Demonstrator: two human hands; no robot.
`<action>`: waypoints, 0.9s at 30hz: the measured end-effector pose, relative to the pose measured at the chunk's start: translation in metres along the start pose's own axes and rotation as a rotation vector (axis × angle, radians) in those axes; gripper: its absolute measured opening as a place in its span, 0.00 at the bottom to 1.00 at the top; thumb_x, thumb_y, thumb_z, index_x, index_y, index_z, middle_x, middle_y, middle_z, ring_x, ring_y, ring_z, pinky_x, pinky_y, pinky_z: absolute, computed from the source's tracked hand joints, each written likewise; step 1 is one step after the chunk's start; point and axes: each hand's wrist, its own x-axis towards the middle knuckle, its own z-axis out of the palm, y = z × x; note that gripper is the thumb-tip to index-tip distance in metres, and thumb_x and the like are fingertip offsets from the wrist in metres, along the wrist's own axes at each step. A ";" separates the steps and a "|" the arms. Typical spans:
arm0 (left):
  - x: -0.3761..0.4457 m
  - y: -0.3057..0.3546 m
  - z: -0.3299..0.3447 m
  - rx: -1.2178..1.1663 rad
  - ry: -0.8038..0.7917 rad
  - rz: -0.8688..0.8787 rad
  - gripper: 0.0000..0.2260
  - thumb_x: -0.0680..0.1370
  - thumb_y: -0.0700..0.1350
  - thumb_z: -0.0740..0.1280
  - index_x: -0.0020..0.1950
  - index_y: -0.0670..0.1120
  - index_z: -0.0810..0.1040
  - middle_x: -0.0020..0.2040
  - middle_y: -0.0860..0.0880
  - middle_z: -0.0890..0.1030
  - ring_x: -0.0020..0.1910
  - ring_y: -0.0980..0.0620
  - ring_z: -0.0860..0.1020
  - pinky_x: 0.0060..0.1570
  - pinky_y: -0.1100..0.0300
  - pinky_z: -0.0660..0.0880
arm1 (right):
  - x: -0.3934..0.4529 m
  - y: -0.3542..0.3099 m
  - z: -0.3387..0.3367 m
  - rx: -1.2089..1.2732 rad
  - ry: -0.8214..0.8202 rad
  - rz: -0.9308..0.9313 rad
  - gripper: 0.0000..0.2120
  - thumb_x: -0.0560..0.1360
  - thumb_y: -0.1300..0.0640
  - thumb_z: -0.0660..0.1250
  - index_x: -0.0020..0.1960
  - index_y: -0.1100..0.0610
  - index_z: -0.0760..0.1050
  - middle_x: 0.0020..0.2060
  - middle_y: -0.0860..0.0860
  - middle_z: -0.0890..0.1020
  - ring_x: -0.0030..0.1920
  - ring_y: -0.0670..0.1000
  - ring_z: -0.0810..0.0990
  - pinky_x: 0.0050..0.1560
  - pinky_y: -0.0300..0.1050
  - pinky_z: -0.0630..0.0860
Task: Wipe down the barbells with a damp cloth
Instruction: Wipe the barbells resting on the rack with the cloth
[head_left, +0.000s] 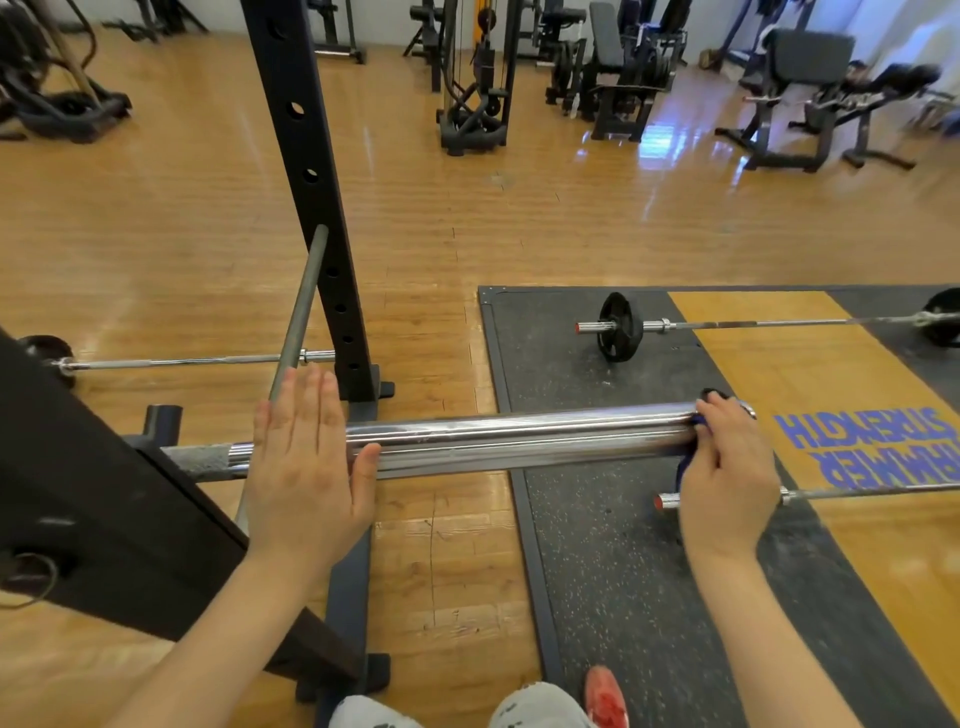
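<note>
A thick chrome barbell sleeve (519, 439) runs across the middle of the view at about waist height, its left part resting in a black rack. My left hand (306, 457) lies flat on the sleeve's left part with straight fingers, thumb against the metal. My right hand (727, 467) grips the sleeve's right end through a dark blue cloth (685, 462), of which only a small fold shows under the fingers.
A black rack upright (311, 197) stands just behind the sleeve, with a thin grey bar (298, 317) leaning on it. On the black and yellow platform (597, 545) lie a loaded barbell (618, 327) and a bare bar (670, 501). Another barbell (171, 360) lies on the wooden floor at left.
</note>
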 end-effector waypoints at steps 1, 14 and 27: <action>0.000 0.000 0.000 0.001 0.002 0.000 0.30 0.82 0.55 0.46 0.73 0.33 0.61 0.72 0.34 0.64 0.74 0.37 0.59 0.74 0.48 0.48 | -0.003 -0.011 0.004 0.004 0.016 -0.002 0.15 0.77 0.62 0.57 0.55 0.67 0.79 0.54 0.60 0.81 0.58 0.59 0.78 0.66 0.36 0.62; -0.001 0.001 -0.004 0.030 -0.061 0.000 0.31 0.82 0.57 0.44 0.73 0.33 0.62 0.72 0.34 0.65 0.74 0.41 0.57 0.74 0.48 0.47 | -0.014 -0.022 0.004 0.082 -0.137 -0.099 0.19 0.78 0.58 0.55 0.62 0.68 0.74 0.61 0.62 0.77 0.66 0.57 0.70 0.70 0.36 0.58; -0.004 -0.004 -0.013 -0.021 -0.090 -0.044 0.31 0.79 0.54 0.53 0.74 0.33 0.58 0.75 0.36 0.60 0.75 0.39 0.57 0.74 0.51 0.49 | -0.021 -0.046 0.004 0.150 -0.197 -0.168 0.21 0.77 0.58 0.59 0.66 0.67 0.71 0.63 0.60 0.74 0.66 0.55 0.70 0.71 0.35 0.59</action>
